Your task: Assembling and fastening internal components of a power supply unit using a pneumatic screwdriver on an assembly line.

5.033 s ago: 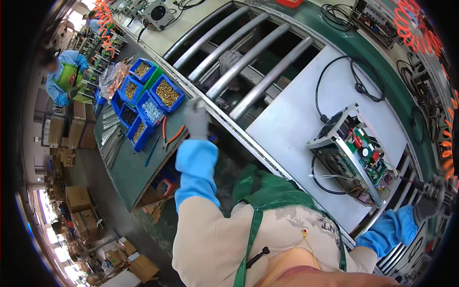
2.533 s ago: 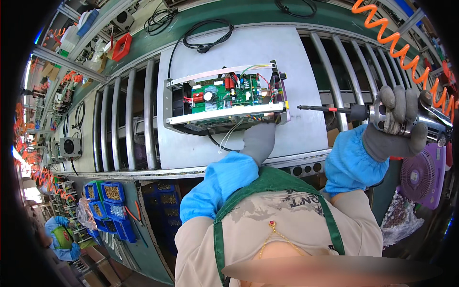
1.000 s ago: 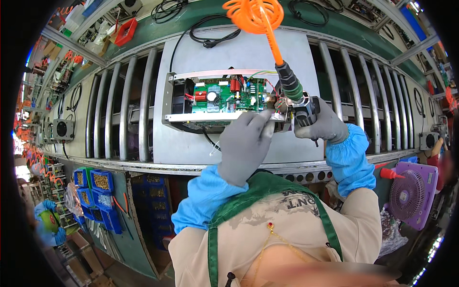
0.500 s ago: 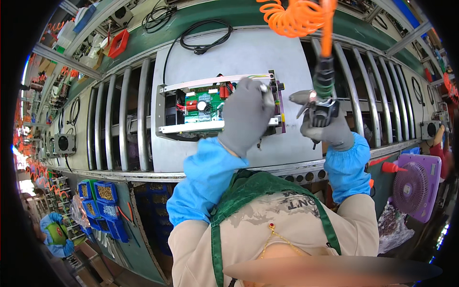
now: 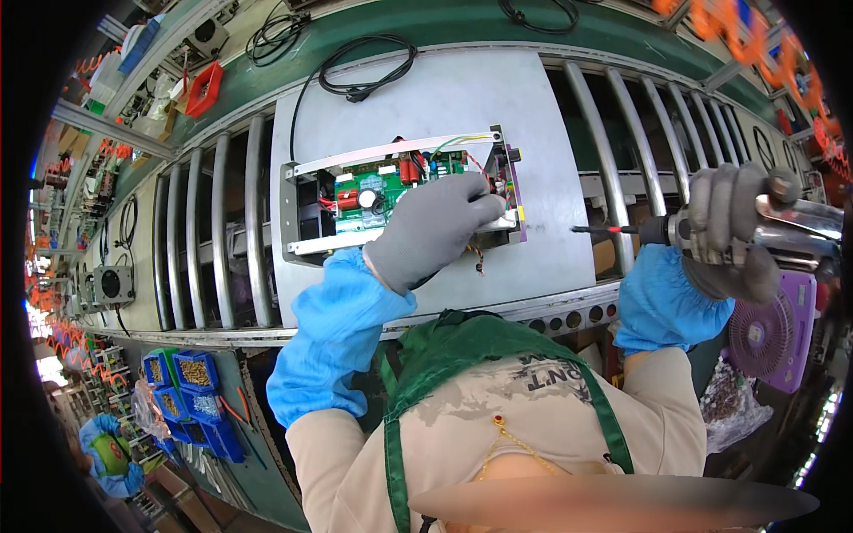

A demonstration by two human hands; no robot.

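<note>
An open electrical unit with a metal frame (image 5: 391,154) lies on a pale metal plate. Inside it sit a green circuit board (image 5: 384,185), red components and several wires. My gloved left hand (image 5: 435,222) is over the unit's near right part, fingers curled together close to the wires by the purple-edged end panel (image 5: 522,226). Whatever those fingers pinch is hidden. Off to the right, my gloved right hand (image 5: 733,226) is wrapped round a silver power screwdriver (image 5: 800,229). Its dark bit (image 5: 604,229), banded in red, points left toward the unit, apart from it.
Metal rollers (image 5: 222,231) flank the plate (image 5: 471,84) on both sides. A coiled black cable (image 5: 364,87) lies behind the unit. Blue bins (image 5: 195,369) of small metal parts stand lower left. A purple fan (image 5: 773,333) is at lower right; orange air hose (image 5: 764,44) hangs above.
My right hand has swung right, away from the unit, and the screwdriver has turned from upright to lying level. My left hand has shifted slightly left and lower, uncovering more of the wiring.
</note>
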